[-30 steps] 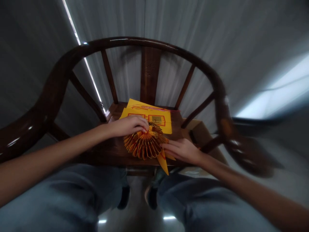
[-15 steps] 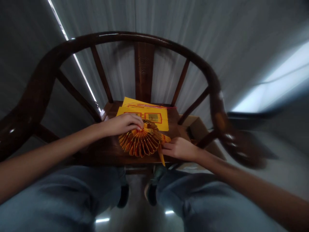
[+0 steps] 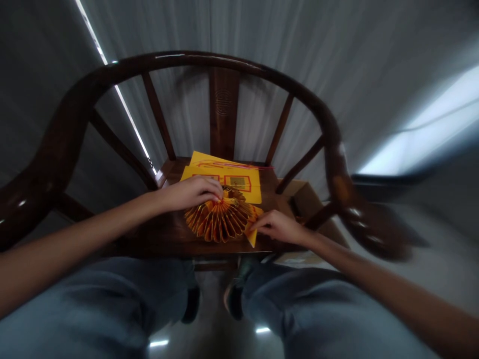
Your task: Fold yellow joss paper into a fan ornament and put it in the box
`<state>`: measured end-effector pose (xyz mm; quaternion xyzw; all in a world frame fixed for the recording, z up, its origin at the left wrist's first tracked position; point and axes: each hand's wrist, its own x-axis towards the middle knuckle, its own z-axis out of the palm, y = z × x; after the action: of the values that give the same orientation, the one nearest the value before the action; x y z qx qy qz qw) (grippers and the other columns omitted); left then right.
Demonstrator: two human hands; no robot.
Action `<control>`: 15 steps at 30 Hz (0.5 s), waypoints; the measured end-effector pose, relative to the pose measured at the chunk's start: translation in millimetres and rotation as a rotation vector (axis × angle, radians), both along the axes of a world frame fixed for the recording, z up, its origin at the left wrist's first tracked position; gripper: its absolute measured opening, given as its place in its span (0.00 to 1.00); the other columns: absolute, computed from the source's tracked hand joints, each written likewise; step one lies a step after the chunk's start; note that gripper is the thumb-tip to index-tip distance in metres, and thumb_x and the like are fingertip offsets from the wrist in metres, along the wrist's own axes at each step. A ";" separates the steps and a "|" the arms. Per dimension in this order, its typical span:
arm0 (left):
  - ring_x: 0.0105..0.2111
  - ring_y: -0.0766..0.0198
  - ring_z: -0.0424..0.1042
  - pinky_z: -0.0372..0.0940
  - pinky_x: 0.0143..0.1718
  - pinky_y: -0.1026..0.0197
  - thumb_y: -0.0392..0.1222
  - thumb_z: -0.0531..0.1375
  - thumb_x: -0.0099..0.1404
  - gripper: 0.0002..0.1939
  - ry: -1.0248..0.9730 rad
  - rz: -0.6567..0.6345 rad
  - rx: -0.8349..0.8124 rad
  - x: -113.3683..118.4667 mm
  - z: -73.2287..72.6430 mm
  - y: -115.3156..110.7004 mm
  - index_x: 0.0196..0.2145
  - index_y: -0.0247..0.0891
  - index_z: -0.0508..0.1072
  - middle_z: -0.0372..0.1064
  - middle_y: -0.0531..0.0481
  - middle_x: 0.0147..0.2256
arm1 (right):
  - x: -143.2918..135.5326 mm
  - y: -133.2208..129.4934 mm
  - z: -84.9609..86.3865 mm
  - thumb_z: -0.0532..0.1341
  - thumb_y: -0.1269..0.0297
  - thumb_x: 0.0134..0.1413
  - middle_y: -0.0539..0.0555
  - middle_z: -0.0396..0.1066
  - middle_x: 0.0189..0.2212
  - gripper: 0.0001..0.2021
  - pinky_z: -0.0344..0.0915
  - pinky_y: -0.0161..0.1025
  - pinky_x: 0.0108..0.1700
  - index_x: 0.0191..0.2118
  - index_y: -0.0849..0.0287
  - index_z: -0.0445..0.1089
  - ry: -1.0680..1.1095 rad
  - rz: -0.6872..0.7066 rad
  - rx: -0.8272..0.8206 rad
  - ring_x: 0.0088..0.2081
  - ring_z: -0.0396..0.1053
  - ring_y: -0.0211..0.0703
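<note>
A pleated yellow-and-orange paper rosette fans out on the dark wooden chair seat. My left hand is closed at the rosette's centre, pinching its gathered middle. At the rosette's right edge, my right hand pinches a loose yellow paper end between thumb and fingers. Behind the rosette lie yellow paper sheets printed with red frames and a dull gold square. Thin red and pink strings rest across the top sheet. My left fingers hide part of the rosette's middle.
The chair's curved dark armrest and slats surround the seat at the back and sides. A cardboard box stands beyond the seat at the right. My legs are below the front edge, and a grey wall rises behind.
My right hand has shifted slightly, and its fingers now pinch the paper end more visibly. That end has swung up a little. My left hand stays at the rosette's centre.
</note>
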<state>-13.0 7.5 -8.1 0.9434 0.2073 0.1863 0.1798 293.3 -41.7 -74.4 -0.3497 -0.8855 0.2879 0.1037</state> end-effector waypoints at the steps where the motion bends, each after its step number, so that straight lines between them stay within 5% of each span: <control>1: 0.42 0.62 0.74 0.67 0.46 0.60 0.38 0.57 0.69 0.09 0.002 0.001 0.000 -0.1 -0.1 0.2 0.40 0.40 0.78 0.76 0.46 0.42 | 1.4 1.2 -3.7 0.57 0.64 0.62 0.53 0.78 0.33 0.12 0.63 0.31 0.30 0.42 0.57 0.79 0.014 -0.062 -0.036 0.25 0.71 0.36; 5: 0.43 0.63 0.74 0.66 0.46 0.60 0.39 0.57 0.69 0.09 0.017 0.009 -0.003 -0.4 -1.0 1.2 0.40 0.40 0.78 0.76 0.47 0.42 | 0.8 2.2 -9.4 0.62 0.59 0.58 0.50 0.75 0.25 0.12 0.59 0.30 0.22 0.42 0.58 0.79 0.081 -0.292 -0.230 0.18 0.65 0.33; 9: 0.43 0.63 0.74 0.66 0.47 0.60 0.40 0.57 0.69 0.09 0.015 0.025 -0.010 -0.8 -1.5 1.3 0.41 0.40 0.78 0.76 0.47 0.42 | -1.8 2.1 -8.0 0.64 0.48 0.53 0.49 0.72 0.23 0.19 0.59 0.29 0.19 0.35 0.61 0.79 0.188 -0.347 -0.426 0.17 0.63 0.32; 15: 0.42 0.63 0.74 0.67 0.46 0.61 0.41 0.57 0.69 0.10 0.011 0.038 -0.031 0.4 1.2 1.3 0.42 0.40 0.78 0.76 0.47 0.42 | -1.5 1.7 -9.1 0.59 0.55 0.60 0.50 0.72 0.24 0.16 0.61 0.28 0.19 0.29 0.63 0.72 0.335 -0.400 -0.516 0.18 0.64 0.30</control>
<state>-12.7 8.8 -6.9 0.9374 0.2291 0.1811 0.1898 291.7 -40.0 -83.5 -0.4786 -0.6684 0.5292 0.2101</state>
